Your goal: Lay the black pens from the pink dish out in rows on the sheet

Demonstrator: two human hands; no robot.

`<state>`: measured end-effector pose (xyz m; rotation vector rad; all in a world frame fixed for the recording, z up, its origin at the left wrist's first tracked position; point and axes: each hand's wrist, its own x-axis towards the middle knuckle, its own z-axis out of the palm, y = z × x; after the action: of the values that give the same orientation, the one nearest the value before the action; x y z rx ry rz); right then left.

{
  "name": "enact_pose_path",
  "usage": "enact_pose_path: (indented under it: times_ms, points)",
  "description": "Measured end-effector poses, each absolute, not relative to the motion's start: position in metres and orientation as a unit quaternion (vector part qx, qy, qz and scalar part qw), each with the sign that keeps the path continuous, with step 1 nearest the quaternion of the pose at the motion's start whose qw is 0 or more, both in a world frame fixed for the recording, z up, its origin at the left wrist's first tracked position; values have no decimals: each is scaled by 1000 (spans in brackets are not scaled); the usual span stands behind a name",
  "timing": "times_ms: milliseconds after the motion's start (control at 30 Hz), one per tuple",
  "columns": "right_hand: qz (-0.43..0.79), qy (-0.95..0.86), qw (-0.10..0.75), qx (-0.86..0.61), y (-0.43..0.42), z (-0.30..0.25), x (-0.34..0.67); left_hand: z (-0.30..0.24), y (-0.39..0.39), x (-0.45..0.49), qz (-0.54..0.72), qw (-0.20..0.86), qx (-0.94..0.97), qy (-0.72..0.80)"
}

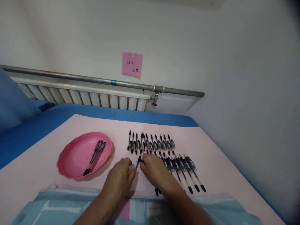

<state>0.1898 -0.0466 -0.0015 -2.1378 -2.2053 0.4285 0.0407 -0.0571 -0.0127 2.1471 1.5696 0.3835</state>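
Observation:
My left hand [120, 175] is closed, its thumb and fingers pinching the lower part of a black pen [138, 162] whose tip points away from me. Close beside it, my right hand [153, 168] is closed too. A small dark piece, apparently a pen cap [142, 161], shows at its fingertips; the fingers hide most of it. Beyond my hands lies a row of uncapped pens [156, 139] with clear-and-black caps [164, 144] beside them. A nearer row of pens [187, 176] and caps [191, 163] extends to the right, partly covered by my right hand and forearm.
On the left, a pink scalloped bowl [70, 153] holds several pens [95, 156]. Everything rests on a pale pink tabletop [225, 175] with blue edging [140, 115]. Behind are a radiator [93, 98], a metal pipe [133, 85] and a pink note [132, 64] on the wall.

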Motion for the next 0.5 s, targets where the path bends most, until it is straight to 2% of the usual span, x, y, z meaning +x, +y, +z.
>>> enact_pose_path:
  times_ms: [133, 367, 433, 500]
  points:
    - [152, -720, 35, -676, -49, -5, 183, -23, -50, 54, 92, 198, 787, 576]
    - [186, -695, 106, -686, -43, -3, 193, -25, -39, 55, 81, 234, 767, 592]
    - [204, -659, 172, -703, -38, -2, 202, -25, -41, 48, 100, 259, 754, 595]
    - [268, -582, 300, -707, -33, -1, 208, -25, -44, 42, 118, 295, 742, 591]
